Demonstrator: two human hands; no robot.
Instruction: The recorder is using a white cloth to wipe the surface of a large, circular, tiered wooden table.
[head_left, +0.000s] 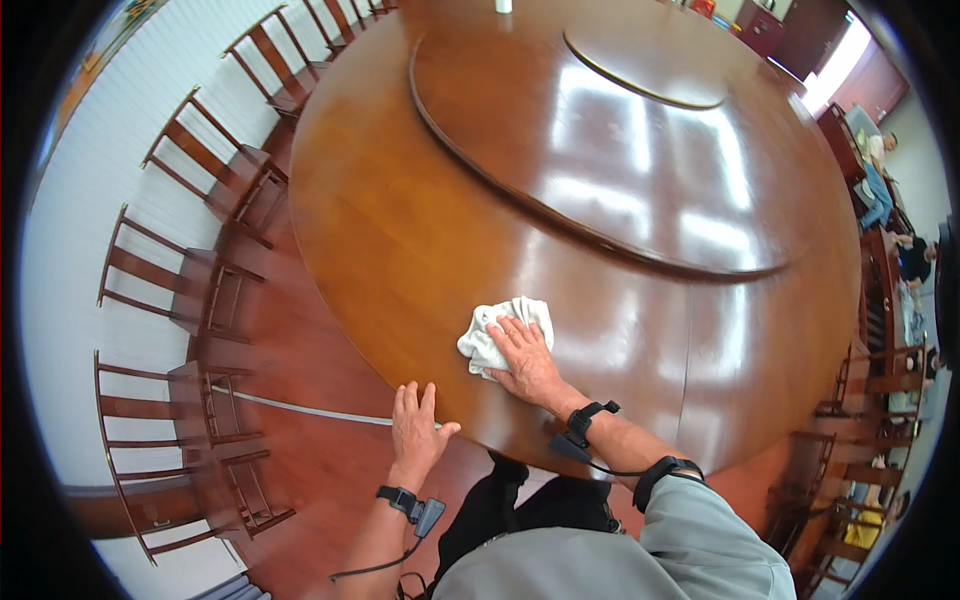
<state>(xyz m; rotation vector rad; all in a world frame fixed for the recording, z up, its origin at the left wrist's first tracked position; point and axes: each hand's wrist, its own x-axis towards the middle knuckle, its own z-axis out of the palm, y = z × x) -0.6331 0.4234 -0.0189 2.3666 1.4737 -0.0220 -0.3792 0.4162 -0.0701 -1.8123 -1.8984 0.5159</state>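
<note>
A large round wooden table (360, 225) with a glossy brown top spreads out before me. My right hand (527, 360) presses a crumpled white cloth (480, 341) flat on the tabletop, fingers spread over it. At the table's near left edge, my left hand (418, 431) rests its fingertips by the rim with the thumb apart, and nothing is in it. On the table's middle sits a raised round turntable (487, 127), also of polished wood, with a smaller raised disc (652, 52) on it. Bright light reflects off both surfaces.
Several wooden chairs (150, 277) line the white wall at left. A pale cable strip (315, 411) crosses the reddish floor (300, 330). More chairs (885, 390) stand at right, where several people (876, 187) are near wooden furniture. A white cylindrical object (503, 6) stands on the far tabletop.
</note>
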